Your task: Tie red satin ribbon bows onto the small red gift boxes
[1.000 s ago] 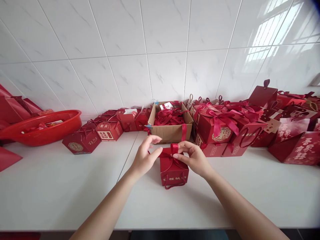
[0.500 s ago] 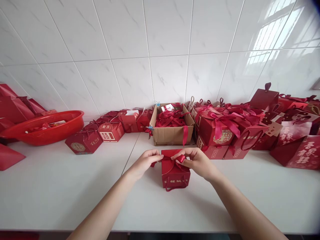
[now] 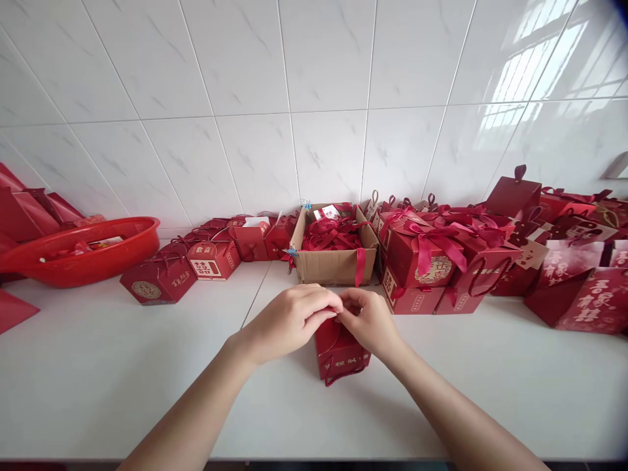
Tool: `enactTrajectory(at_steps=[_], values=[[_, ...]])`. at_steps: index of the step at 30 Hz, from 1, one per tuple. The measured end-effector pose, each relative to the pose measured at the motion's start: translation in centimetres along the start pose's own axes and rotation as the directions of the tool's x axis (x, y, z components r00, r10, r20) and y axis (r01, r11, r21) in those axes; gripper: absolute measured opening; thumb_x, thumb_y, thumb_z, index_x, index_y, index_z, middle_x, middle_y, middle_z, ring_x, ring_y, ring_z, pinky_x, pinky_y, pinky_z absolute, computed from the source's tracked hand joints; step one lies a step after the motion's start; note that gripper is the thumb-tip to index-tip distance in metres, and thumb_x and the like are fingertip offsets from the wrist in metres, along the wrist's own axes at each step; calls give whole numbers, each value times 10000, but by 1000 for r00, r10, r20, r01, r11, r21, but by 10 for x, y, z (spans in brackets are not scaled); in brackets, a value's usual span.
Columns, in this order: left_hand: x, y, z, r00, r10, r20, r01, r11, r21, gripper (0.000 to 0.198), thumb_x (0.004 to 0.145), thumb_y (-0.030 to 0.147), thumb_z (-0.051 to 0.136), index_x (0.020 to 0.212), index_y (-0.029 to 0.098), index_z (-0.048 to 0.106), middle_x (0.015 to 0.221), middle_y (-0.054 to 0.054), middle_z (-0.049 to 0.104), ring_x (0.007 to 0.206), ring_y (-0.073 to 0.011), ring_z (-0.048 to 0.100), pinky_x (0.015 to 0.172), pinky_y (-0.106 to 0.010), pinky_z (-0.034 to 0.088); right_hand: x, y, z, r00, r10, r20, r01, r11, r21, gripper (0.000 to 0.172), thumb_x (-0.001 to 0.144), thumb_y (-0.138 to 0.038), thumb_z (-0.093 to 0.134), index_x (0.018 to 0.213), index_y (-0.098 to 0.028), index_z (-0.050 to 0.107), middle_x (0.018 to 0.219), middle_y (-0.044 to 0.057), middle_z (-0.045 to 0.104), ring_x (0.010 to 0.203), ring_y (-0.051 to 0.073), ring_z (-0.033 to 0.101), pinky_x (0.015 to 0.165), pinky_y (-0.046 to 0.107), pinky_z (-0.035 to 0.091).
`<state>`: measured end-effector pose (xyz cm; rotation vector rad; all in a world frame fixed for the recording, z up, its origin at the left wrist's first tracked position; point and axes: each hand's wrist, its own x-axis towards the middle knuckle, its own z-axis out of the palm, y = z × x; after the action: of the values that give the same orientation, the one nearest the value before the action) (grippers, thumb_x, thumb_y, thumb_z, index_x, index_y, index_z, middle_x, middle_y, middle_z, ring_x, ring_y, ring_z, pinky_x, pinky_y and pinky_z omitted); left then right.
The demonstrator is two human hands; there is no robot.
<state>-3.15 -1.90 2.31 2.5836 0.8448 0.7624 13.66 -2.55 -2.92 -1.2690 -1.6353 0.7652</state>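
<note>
A small red gift box with a rope handle and gold characters on its front stands on the white table, in the middle of the view. Over its top, my left hand and my right hand meet, fingertips nearly touching. Both are closed in a pinch on the red ribbon, which my fingers now cover almost wholly. The box's lid lies mostly under my hands, so the shape of the ribbon there cannot be made out.
Behind the box stands a cardboard carton full of red ribbons. Ribboned gift boxes are stacked to the right. More red boxes line the wall at left, beside a red plastic basket. The white table runs along a tiled wall.
My hands have come together over the box; my left hand moved right and now hides more of the lid. The ribbon loop that showed at my right fingers is now covered.
</note>
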Motion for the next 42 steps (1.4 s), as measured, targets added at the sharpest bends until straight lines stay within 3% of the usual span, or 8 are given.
enactTrajectory(at_steps=[8, 10, 12, 15, 20, 24, 37, 42], values=[[35, -5, -14, 971, -95, 220, 134, 976, -171, 392, 804, 172, 512, 1175, 293, 550, 883, 8, 650, 738, -143, 612, 622, -237, 473, -7, 3, -14, 950, -155, 270, 131, 986, 106, 197, 830, -281, 525, 669, -176, 571, 631, -12, 531, 554, 110, 423, 479, 221, 316], [42, -12, -10, 987, -75, 145, 94, 987, -134, 370, 787, 157, 531, 1132, 283, 572, 949, 0, 656, 864, -167, 615, 755, -275, 481, -7, 4, -14, 961, -136, 240, 110, 987, 119, 271, 862, -347, 514, 666, -171, 580, 655, 6, 572, 581, 122, 460, 501, 227, 340], [45, -18, -3, 995, -81, -67, 79, 997, -27, 264, 789, 174, 554, 1039, 244, 601, 1022, -20, 650, 997, -202, 582, 897, -333, 434, -7, 6, -12, 978, -100, 183, 78, 989, 122, 328, 882, -382, 495, 652, -167, 588, 671, 23, 613, 607, 135, 494, 534, 237, 363], [37, -24, 11, 942, -187, -280, 180, 982, -51, 148, 855, 308, 518, 835, 185, 599, 903, -45, 654, 905, -205, 594, 851, -333, 443, -6, 10, -10, 990, -57, 129, 38, 989, 142, 350, 892, -406, 486, 664, -167, 602, 689, 33, 643, 616, 145, 508, 544, 242, 368], [11, -26, 28, 932, -346, -105, 285, 881, -378, 260, 802, 431, 608, 834, 179, 659, 896, -46, 692, 875, -207, 623, 800, -292, 469, -8, 12, -7, 991, -89, 104, 75, 989, 131, 346, 897, -395, 480, 670, -164, 602, 654, 24, 614, 590, 135, 488, 514, 237, 347], [4, -30, 37, 931, -347, -117, 243, 824, -512, 205, 804, 377, 622, 812, 180, 676, 874, -37, 707, 868, -194, 633, 810, -288, 481, -11, 13, -4, 991, -121, 63, 115, 989, 95, 318, 901, -359, 477, 677, -173, 605, 675, 29, 627, 618, 144, 520, 551, 247, 382], [0, -29, 41, 917, -392, -70, 275, 751, -600, 173, 826, 344, 602, 846, 174, 633, 811, -34, 711, 779, -163, 652, 743, -264, 500, -17, 18, 0, 999, -48, -19, 52, 939, 340, 188, 896, -370, 517, 942, -239, 391, 701, 15, 654, 634, 157, 577, 514, 232, 402], [-1, -24, 41, 927, -364, -92, 258, 796, -547, 151, 781, 301, 650, 857, 181, 599, 860, -37, 690, 835, -169, 639, 776, -279, 497, -17, 22, -1, 997, -71, -30, 77, 957, 281, 175, 901, -376, 501, 983, -222, 512, 732, 37, 647, 687, 175, 596, 512, 237, 425]])
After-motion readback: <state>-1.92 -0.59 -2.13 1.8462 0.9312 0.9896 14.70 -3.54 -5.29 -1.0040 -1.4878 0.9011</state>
